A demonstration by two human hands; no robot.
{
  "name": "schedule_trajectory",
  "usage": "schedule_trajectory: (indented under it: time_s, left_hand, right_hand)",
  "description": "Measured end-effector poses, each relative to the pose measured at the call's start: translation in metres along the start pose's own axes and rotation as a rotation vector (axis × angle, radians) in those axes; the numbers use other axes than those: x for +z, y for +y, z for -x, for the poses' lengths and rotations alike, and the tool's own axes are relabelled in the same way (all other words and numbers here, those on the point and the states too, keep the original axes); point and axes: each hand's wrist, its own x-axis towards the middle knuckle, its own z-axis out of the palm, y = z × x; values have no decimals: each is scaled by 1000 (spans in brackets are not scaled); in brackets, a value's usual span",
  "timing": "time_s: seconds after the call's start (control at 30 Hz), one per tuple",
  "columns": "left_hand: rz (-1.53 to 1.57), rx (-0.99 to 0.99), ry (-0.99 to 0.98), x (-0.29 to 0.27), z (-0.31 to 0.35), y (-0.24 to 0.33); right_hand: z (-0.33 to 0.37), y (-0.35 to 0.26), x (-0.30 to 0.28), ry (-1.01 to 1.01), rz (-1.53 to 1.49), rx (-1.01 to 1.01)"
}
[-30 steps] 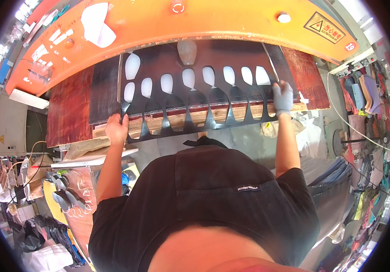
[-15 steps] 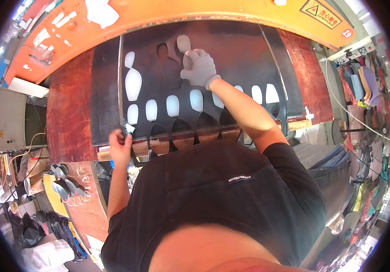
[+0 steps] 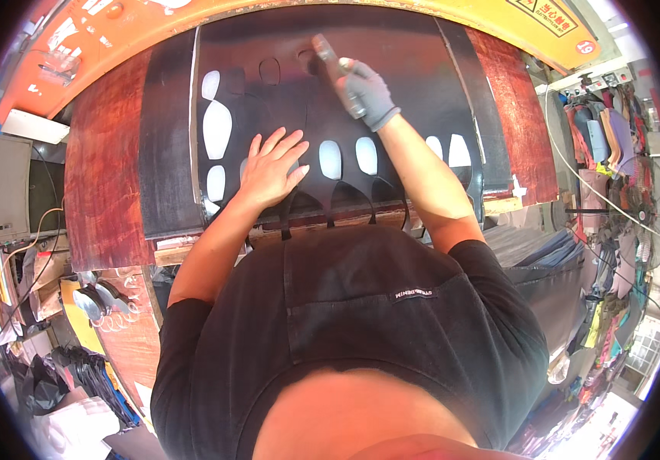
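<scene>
A black sheet (image 3: 391, 100) with several sole-shaped cutouts lies on the press bed. My left hand (image 3: 270, 167), bare, rests flat on the sheet's near part with fingers spread. My right hand (image 3: 364, 93), in a grey glove, is closed around a grey metal cutting die (image 3: 325, 50) at the sheet's far part, beside two dark sole-shaped outlines (image 3: 269, 70). White oval holes (image 3: 216, 128) show along the sheet's left and near edge.
A reddish-brown board (image 3: 103, 184) lies under the sheet on both sides. An orange machine beam (image 3: 153, 27) runs across the back. A grey box (image 3: 4, 192) stands at left, and stacked shoe parts hang at right (image 3: 598, 138).
My left hand let go of the sheet's near edge and now lies flat on it. My right hand moved farther back and now grips the die.
</scene>
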Motion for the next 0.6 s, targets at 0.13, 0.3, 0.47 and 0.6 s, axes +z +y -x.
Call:
schedule_trajectory:
  time_s: [0.13,0.3,0.47,0.6]
  left_hand:
    - [-7,10,29,2,-1,1]
    - [-7,6,26,2,-1,4]
    - [-21,7,18,3,-1,4]
    - [-29,20,35,5,-2,4]
  right_hand:
    - [1,-15,-26,154,416,-167]
    - [17,-5,-22,183,1309,-422]
    - [19,-6,-19,210,1274,-406]
    - [17,-12,-19,204,1217,-331]
